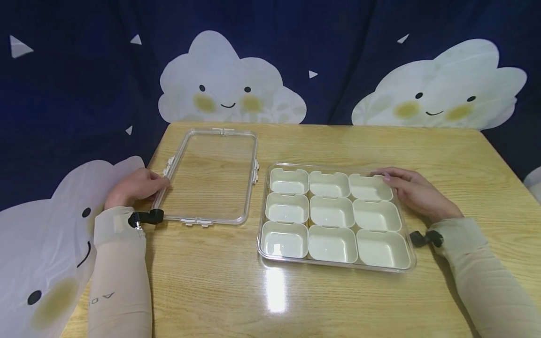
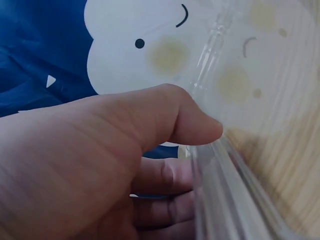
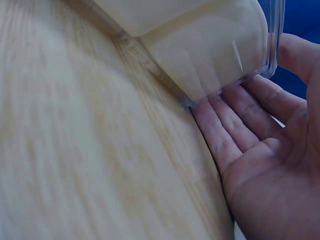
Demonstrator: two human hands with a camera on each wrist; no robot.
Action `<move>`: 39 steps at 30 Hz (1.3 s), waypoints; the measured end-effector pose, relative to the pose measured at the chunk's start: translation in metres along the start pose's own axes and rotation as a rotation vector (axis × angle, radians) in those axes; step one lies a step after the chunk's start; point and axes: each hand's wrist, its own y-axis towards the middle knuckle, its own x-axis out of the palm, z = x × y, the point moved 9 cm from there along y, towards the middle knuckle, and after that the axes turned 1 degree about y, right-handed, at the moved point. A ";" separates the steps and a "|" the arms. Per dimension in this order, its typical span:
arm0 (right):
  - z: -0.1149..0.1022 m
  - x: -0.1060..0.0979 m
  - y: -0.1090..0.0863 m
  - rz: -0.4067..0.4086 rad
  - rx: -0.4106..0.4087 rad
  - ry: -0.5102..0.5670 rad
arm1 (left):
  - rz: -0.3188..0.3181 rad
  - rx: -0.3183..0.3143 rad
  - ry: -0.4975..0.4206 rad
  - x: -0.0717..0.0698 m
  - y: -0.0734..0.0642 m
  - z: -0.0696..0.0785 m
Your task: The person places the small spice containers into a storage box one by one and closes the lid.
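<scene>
My left hand (image 1: 137,188) pinches the left edge of a clear rectangular lid (image 1: 224,220) with white clips on its sides. In the left wrist view, the thumb lies on top of the lid's rim (image 2: 222,185) and the fingers curl beneath. At the right, a clear shallow box (image 1: 334,264) holds several cream cups (image 1: 331,211) in three rows. My right hand (image 1: 418,192) grips its far right corner. Seen from the right wrist, the thumb is at the box's rim (image 3: 272,45) and the fingertips (image 3: 205,107) reach under its base.
Both hands work over a light wooden table (image 1: 211,286). Behind it and at the left hangs a dark blue cloth (image 1: 325,28) with white smiling clouds (image 1: 228,75) and small triangles. A bright light reflection (image 1: 275,291) lies in front of the box.
</scene>
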 end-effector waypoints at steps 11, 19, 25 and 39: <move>0.000 0.000 0.001 -0.007 -0.022 0.020 | -0.047 0.072 -0.042 0.005 -0.001 0.010; 0.001 0.000 0.001 -0.002 -0.013 0.028 | -0.132 0.075 -0.171 0.014 0.001 0.014; 0.000 0.001 0.001 -0.017 -0.015 0.023 | -0.120 0.095 -0.225 0.013 0.002 0.017; 0.000 0.001 0.000 -0.017 -0.010 -0.005 | -0.052 0.146 -0.299 0.013 0.004 0.028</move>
